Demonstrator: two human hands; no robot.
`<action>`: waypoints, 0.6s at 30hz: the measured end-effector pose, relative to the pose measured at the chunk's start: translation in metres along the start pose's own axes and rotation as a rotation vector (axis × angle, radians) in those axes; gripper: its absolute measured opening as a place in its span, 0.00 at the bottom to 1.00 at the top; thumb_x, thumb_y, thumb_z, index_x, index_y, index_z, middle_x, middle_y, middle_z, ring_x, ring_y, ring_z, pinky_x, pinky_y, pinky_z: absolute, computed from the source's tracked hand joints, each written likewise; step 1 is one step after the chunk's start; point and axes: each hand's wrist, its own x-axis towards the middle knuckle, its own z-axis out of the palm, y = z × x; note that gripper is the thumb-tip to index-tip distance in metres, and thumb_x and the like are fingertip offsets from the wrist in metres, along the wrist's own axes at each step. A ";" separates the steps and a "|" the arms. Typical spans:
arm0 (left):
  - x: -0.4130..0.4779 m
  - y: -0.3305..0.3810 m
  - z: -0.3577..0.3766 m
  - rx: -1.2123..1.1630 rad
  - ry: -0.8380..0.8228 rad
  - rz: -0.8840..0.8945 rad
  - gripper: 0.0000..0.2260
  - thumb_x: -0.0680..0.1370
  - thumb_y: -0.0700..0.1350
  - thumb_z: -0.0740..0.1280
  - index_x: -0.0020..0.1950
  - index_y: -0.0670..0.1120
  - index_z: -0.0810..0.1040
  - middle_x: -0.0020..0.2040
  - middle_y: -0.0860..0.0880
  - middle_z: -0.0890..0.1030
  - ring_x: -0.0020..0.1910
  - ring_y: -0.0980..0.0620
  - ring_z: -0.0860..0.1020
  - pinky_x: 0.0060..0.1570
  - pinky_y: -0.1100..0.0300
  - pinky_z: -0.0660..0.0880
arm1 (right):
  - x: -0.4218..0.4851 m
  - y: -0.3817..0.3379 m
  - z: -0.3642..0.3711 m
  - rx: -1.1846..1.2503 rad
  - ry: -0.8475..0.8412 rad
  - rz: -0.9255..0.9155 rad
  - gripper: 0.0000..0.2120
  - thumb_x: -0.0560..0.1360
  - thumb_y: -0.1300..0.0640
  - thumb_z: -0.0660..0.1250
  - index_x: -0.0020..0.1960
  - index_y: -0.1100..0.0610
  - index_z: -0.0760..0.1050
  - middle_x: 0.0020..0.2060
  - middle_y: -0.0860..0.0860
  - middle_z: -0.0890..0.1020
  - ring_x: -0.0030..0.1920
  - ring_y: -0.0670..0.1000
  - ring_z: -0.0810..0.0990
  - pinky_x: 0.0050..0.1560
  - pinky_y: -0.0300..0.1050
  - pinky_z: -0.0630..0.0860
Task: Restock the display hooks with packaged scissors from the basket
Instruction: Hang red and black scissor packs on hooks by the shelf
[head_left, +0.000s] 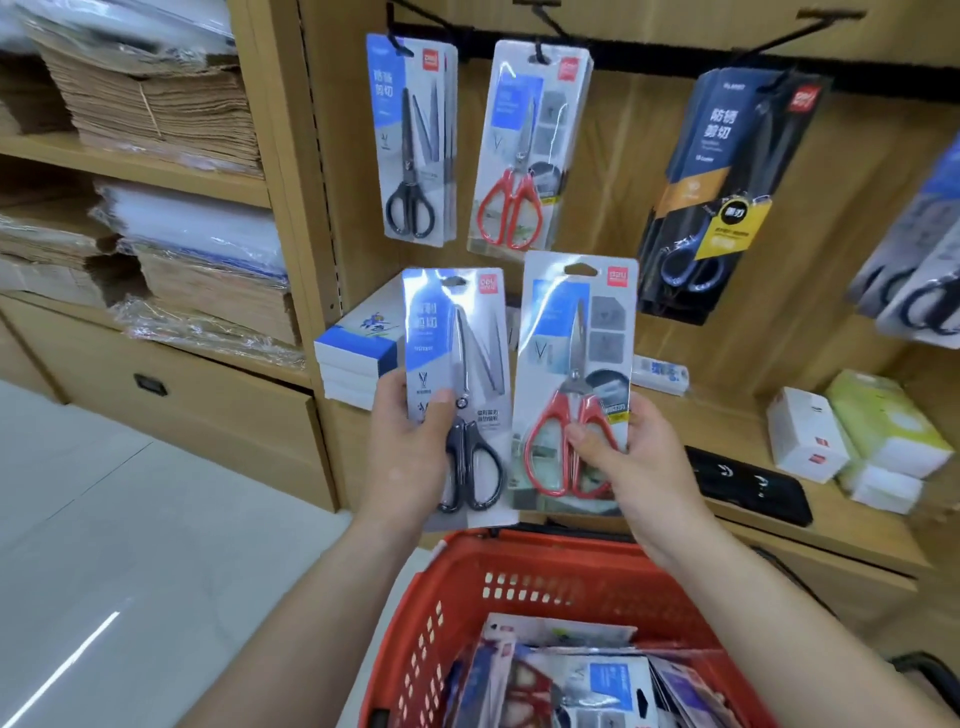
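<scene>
2 packs are held before the wooden display wall: the left hand grips the black-handled scissors pack, the right hand grips the red-handled scissors pack, both above the far rim of the red basket; matching packs hang from hooks above, tiled floor lies left.

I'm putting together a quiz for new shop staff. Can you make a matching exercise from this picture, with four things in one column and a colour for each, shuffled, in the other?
Things
1. left-hand pack
2. right-hand pack
3. dark hanging pack
4. small box at the right

Colours
A. red scissor handles
B. white
C. black scissor handles
D. blue scissor handles

Pairs: 1-C, 2-A, 3-D, 4-B
</scene>
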 end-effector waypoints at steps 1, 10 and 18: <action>-0.006 0.003 0.005 0.008 -0.018 0.001 0.07 0.84 0.42 0.66 0.60 0.52 0.74 0.54 0.49 0.82 0.49 0.57 0.82 0.44 0.69 0.77 | -0.003 -0.002 -0.008 0.016 0.012 -0.009 0.14 0.77 0.62 0.72 0.60 0.51 0.76 0.50 0.47 0.88 0.51 0.47 0.87 0.52 0.49 0.82; -0.052 0.060 0.078 -0.037 -0.177 -0.041 0.11 0.82 0.41 0.69 0.59 0.55 0.74 0.55 0.52 0.84 0.51 0.55 0.85 0.46 0.62 0.82 | -0.029 -0.059 -0.109 0.047 0.160 -0.137 0.12 0.78 0.62 0.72 0.59 0.52 0.77 0.50 0.49 0.88 0.51 0.48 0.87 0.46 0.44 0.83; -0.070 0.150 0.164 0.008 -0.263 0.081 0.13 0.81 0.43 0.70 0.65 0.52 0.73 0.56 0.53 0.84 0.52 0.55 0.84 0.55 0.50 0.82 | -0.028 -0.148 -0.212 0.039 0.335 -0.264 0.13 0.78 0.58 0.74 0.61 0.51 0.78 0.52 0.49 0.88 0.51 0.51 0.88 0.52 0.54 0.84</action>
